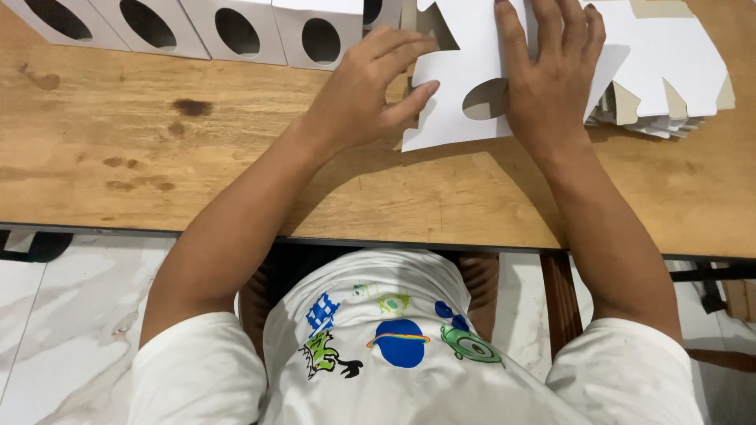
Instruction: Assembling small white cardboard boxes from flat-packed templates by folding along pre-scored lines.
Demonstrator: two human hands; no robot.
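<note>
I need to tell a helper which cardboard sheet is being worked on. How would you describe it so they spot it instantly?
On the wooden table, left of the stack of flat blanks, lies one white sheet with an oval hole. Unlike the folded boxes behind, it is flat, pressed under the right hand, its left edge pinched by the left hand.

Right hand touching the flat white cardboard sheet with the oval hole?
Touching. Head view: right hand lies flat on the cardboard sheet, fingers pressing it.

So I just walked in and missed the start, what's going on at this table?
A person seated at a wooden table is working a flat white cardboard cutout with an oval hole. The right hand presses it flat while the left hand grips its left edge. A stack of flat cutouts lies to the right, and a row of folded white boxes with oval holes stands along the far edge.
</note>
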